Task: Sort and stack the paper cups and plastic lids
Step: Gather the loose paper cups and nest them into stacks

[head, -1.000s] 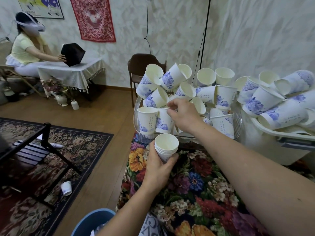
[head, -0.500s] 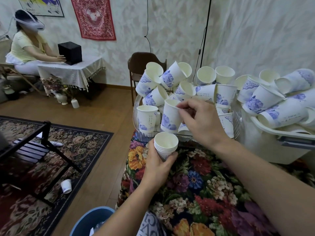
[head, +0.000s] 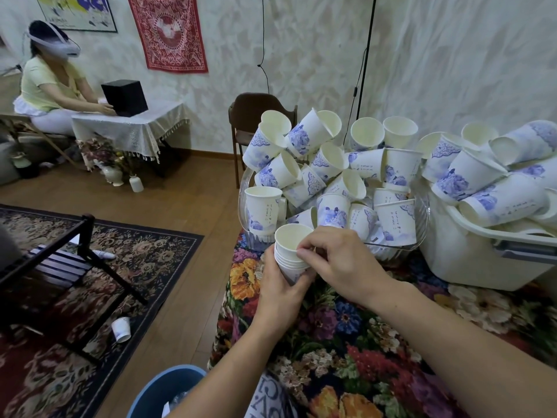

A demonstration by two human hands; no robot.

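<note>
- The left hand (head: 278,292) wraps its grip around a nested stack of paper cups (head: 291,251), held upright, mouth up, above the floral-clothed counter (head: 346,342); the hand hides the stack's base.
- Four or five rims show; the exact count is unclear.
- The right hand (head: 340,262) pinches the top cup's rim.
- Behind, a clear tray (head: 422,224) and a white bin (head: 470,257) hold dozens of loose cups (head: 334,176) pointing every way, too jumbled to count.
- One fallen cup (head: 121,329) lies on the rug.

Left hand (head: 278,292) grips nested cup stack (head: 291,254); right hand (head: 343,263) fingers (head: 304,251) pinch its top rim.
</note>
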